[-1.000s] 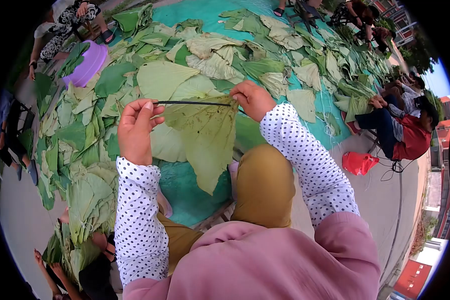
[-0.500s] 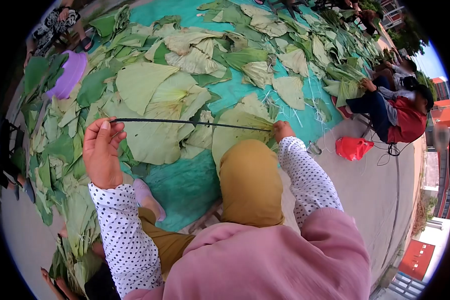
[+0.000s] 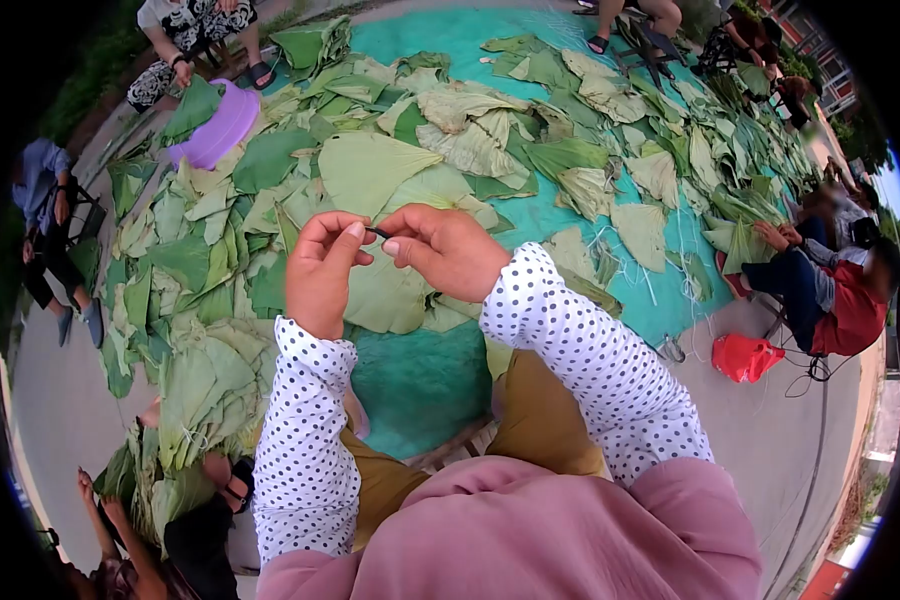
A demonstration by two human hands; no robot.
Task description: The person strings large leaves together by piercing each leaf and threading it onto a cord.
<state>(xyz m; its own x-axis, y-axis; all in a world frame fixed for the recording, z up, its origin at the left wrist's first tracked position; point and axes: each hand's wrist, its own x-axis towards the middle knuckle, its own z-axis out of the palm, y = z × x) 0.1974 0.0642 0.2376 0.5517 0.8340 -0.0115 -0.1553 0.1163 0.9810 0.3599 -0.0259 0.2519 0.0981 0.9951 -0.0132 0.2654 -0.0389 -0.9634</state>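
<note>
My left hand (image 3: 322,275) and my right hand (image 3: 448,252) are close together over the pile, fingers pinched. A short piece of dark cord (image 3: 378,232) shows between the fingertips of both hands; its remaining length is hidden by the fingers. Beneath and beyond the hands lies a large pale green leaf (image 3: 370,170), spread over other leaves. Part of another pale leaf (image 3: 496,356) shows below my right forearm, beside my knee.
Leaves cover much of the green sheet (image 3: 400,395). A purple basin (image 3: 218,125) stands at upper left and a red bag (image 3: 745,357) at right. People sit around the edges; one in red (image 3: 850,305) holds leaves. White strings (image 3: 650,285) lie on the sheet.
My hands have come together from far apart, where the dark cord was stretched between them. My right hand has moved left, away from the gathered leaf end beside it. The view has shifted.
</note>
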